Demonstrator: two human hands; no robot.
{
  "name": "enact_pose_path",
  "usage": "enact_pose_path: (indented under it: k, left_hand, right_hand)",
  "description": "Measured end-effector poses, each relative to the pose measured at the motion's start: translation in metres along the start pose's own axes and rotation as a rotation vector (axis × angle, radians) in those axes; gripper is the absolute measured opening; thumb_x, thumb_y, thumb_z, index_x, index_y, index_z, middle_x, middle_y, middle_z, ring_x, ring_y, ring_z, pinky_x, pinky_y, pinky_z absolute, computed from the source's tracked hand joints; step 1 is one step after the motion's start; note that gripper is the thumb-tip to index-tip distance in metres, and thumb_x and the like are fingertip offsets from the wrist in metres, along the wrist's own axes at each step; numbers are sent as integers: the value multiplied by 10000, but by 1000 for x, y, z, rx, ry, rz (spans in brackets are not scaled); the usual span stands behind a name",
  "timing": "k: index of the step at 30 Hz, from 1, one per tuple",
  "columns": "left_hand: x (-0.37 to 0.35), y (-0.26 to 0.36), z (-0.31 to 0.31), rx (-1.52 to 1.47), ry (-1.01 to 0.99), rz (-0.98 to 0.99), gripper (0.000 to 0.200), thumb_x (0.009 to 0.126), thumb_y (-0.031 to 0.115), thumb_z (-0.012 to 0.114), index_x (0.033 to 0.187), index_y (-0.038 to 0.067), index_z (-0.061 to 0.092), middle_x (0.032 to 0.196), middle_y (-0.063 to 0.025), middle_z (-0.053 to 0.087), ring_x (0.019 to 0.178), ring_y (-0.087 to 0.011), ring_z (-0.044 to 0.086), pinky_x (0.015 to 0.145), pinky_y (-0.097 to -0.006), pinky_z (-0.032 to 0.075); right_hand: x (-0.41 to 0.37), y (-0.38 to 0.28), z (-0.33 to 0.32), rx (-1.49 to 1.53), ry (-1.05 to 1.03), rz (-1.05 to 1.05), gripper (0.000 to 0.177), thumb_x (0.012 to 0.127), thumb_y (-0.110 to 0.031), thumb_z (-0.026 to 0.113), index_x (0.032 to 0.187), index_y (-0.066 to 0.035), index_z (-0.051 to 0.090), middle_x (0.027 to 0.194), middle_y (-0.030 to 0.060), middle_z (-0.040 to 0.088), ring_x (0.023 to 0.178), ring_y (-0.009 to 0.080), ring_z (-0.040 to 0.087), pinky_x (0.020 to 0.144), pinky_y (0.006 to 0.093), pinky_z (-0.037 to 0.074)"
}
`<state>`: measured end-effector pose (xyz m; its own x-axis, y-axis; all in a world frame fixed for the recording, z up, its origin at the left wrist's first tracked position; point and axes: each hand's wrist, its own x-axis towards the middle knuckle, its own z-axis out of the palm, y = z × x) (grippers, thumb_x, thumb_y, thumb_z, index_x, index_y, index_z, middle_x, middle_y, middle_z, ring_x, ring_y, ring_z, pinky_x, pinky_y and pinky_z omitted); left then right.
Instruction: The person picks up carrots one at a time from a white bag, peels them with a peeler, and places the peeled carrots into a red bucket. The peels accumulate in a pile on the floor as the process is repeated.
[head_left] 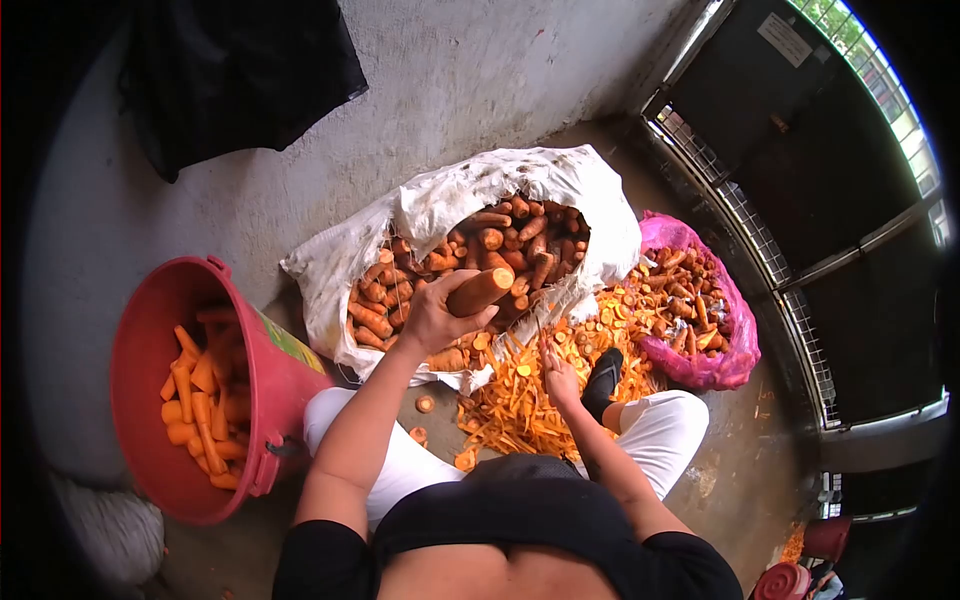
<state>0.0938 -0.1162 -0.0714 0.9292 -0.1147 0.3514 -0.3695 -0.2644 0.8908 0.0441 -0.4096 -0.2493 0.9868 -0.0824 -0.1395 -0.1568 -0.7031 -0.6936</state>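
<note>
My left hand (447,318) is wrapped round a thick unpeeled carrot (480,291), its cut end showing orange. Lower to the right, my right hand (560,379) is closed on a thin tool (542,332), which looks like a knife or peeler; its blade is too small to tell. Behind both hands lies a torn white sack (430,205) full of unpeeled carrots (535,240). A heap of orange peelings and cut carrot ends (520,400) spreads on the floor beneath my right hand.
At the left stands a red bucket (270,380) with peeled carrots (205,400) inside. A pink bag (740,330) of carrot pieces sits to the right. A black cloth (240,80) hangs on the wall. Dark gates (800,150) line the right side.
</note>
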Motion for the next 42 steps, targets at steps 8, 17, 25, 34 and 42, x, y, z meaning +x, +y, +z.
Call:
enact_pose_path:
  k: [8, 17, 25, 34, 42]
  left_hand:
    - [0, -17, 9, -919, -47, -491, 578, 836, 526, 618, 1116, 29, 528, 787, -65, 613, 704, -143, 618, 665, -296, 523]
    - [-1, -24, 3, 395, 299, 474, 505, 684, 399, 795, 1043, 121, 572, 934, -72, 635, 846, -272, 639, 733, -379, 517]
    - [-7, -18, 3, 365, 351, 531, 613, 576, 323, 860, 1053, 140, 522, 950, -52, 609, 863, -276, 619, 762, -393, 498]
    - [-7, -19, 2, 342, 367, 518, 564, 592, 306, 846, 1032, 127, 542, 937, -57, 625, 845, -271, 631, 750, -383, 507]
    - [-5, -19, 13, 551, 190, 281, 361, 650, 265, 769, 918, 86, 605, 871, -73, 654, 770, -278, 660, 698, -373, 536]
  right_hand:
    - [-12, 4, -5, 467, -73, 421, 407, 954, -398, 484, 914, -18, 626, 619, 92, 546, 468, 183, 488, 465, 329, 385]
    - [-12, -63, -25, 76, 304, -307, 463, 984, -401, 460, 789, 0, 585, 560, 82, 510, 492, 183, 520, 481, 321, 393]
    - [-25, -120, -51, 383, 197, -347, 217, 953, -181, 532, 862, 3, 604, 608, 55, 529, 509, 134, 475, 501, 269, 383]
    - [-40, -164, -72, 162, 221, -652, 125, 815, -78, 653, 917, -13, 624, 647, 101, 526, 558, 250, 519, 548, 305, 419]
    - [-39, -180, -68, 181, 148, -445, 215, 866, -206, 624, 1038, -88, 676, 631, 115, 591, 549, 214, 589, 525, 322, 448]
